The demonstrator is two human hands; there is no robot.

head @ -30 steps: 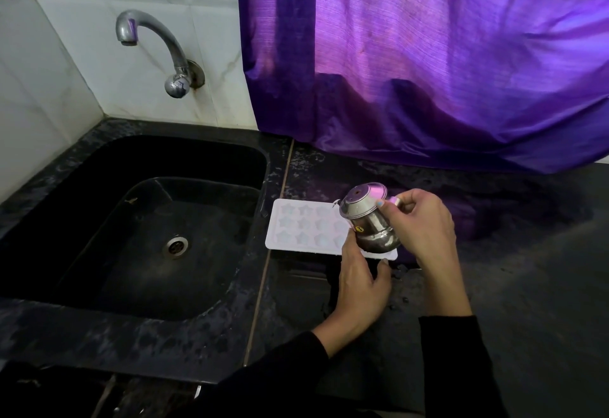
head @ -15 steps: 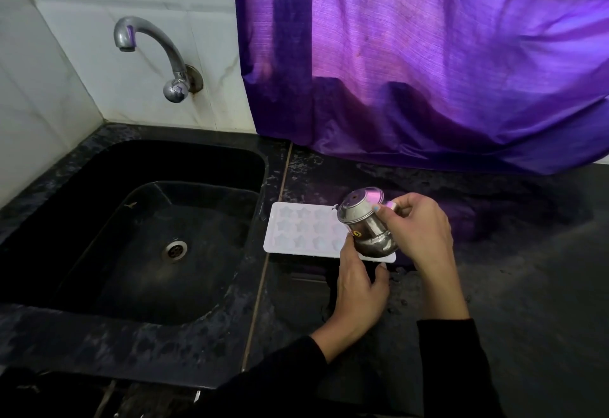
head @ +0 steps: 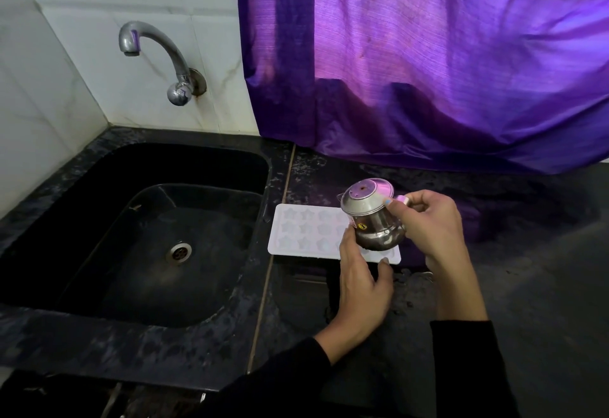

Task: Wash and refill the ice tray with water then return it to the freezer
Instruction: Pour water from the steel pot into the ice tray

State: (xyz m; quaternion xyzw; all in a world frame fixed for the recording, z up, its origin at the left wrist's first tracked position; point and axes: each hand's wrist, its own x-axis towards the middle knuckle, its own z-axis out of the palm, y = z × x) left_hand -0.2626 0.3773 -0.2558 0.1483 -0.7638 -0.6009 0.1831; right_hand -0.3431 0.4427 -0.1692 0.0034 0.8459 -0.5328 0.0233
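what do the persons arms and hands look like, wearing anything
Both arms are in long black sleeves ending at the wrists. The left hand and right hand are bare, no gloves or rings visible. One right fingernail looks painted light blue.

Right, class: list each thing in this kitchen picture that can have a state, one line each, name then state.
Curved chrome wall tap: off, no water running.
Black stone sink: drain open, no standing water visible.
White plastic star-mould ice tray: flat on the counter; fill level unclear.
Small lidded steel pot: tilted over the tray.
Left hand: steadying the tray's near edge.
Right hand: gripping the pot.
Purple curtain: drawn.
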